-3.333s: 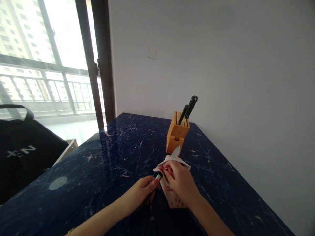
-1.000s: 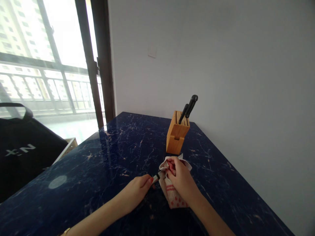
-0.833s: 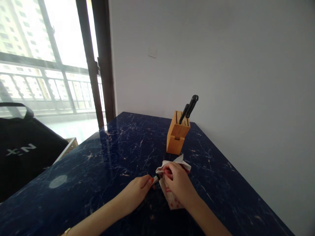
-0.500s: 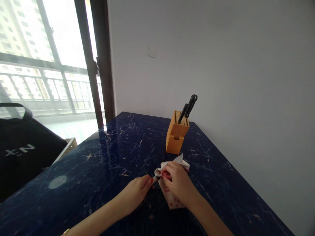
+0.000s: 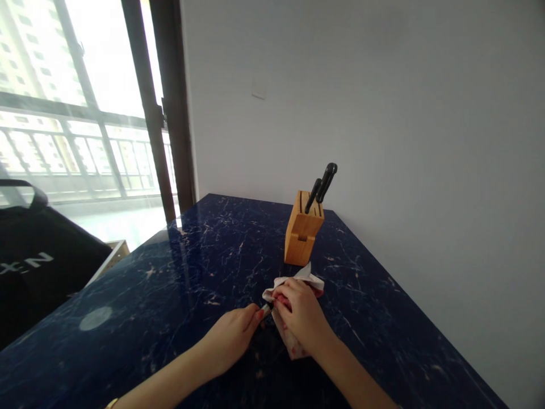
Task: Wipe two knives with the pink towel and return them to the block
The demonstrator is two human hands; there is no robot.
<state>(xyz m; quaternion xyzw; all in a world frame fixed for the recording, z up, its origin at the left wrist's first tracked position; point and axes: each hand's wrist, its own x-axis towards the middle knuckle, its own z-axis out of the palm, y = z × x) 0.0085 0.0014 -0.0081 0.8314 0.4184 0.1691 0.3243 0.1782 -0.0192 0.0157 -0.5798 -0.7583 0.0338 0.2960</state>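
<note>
My left hand (image 5: 233, 336) is closed around the handle of a knife (image 5: 304, 272). The handle is mostly hidden in my fingers, and only the blade's pointed tip shows past the cloth. My right hand (image 5: 301, 314) pinches a white cloth with red marks (image 5: 290, 342) around the blade, a short way from the left hand. One part of the cloth hangs down below my right hand. Just beyond the cloth, a wooden knife block (image 5: 299, 244) stands upright with two black-handled knives (image 5: 327, 182) in its slots.
The dark blue marbled table (image 5: 221, 244) runs up to a plain wall (image 5: 361, 113) at the back and right. A black bag (image 5: 38, 272) is at the left, beside a light-coloured crate edge (image 5: 113, 260). Behind them is a glass door with a dark frame (image 5: 170, 102).
The view has shifted slightly, so the block and table sit a little further left. Both hands keep their holds, and a little more of the knife's dark part shows between them.
</note>
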